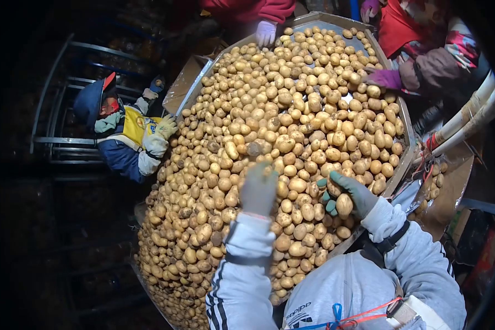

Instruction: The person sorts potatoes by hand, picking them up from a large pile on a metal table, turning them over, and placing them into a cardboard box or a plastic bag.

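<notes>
A wide heap of yellowish potatoes [242,132] fills a metal-edged sorting table in front of me. My right hand [360,192], in a grey-green glove, is closed around a potato [344,205] near the table's right side. Its green fingertips curl in from the left, and another potato touches the palm. My left hand [260,190], also gloved, is over the middle of the heap. Motion blurs it, so its fingers and anything in them cannot be made out. A darker, greyish potato [254,149] lies just beyond it.
A co-worker in a cap [96,102] reaches the heap from the left. A lilac-gloved hand [265,33] rests at the far edge, and a purple-gloved hand [385,78] touches potatoes at the right. White pipes [467,115] and a cardboard box [451,192] stand at the right.
</notes>
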Action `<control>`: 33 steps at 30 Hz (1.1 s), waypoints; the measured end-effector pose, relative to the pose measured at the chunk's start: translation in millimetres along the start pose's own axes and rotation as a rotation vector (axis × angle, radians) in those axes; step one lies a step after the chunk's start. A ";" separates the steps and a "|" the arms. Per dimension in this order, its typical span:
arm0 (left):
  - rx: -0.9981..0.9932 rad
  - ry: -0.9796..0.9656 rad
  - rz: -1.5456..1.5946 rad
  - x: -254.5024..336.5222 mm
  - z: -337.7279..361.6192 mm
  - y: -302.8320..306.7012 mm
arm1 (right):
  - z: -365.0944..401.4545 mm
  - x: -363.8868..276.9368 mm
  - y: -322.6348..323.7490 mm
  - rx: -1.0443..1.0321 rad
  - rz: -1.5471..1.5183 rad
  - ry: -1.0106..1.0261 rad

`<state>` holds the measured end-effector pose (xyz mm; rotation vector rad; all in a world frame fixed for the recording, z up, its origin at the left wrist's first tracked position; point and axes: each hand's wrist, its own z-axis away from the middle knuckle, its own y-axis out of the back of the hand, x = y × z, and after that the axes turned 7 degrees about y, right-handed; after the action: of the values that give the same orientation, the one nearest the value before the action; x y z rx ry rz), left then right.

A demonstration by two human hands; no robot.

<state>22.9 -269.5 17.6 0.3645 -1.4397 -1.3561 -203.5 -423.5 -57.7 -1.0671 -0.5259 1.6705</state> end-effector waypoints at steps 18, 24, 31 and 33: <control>-0.307 0.326 0.984 -5.6 -38.2 -7.5 | 76.9 -10.9 41.7 0.280 0.355 0.127; -0.564 0.543 1.379 -18.0 26.5 -31.1 | 145.7 -6.3 90.6 0.505 0.296 0.403; -0.657 0.366 1.332 -32.4 88.2 -37.0 | 228.0 -27.9 250.1 0.898 0.878 0.818; -0.660 0.396 1.357 -31.1 98.4 -35.2 | 240.9 -51.2 224.7 1.065 1.154 0.735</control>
<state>-61.1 -203.9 -5.2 -0.6639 -0.5379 -0.4787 -522.7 -515.0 -87.5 -1.0313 1.5631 1.8209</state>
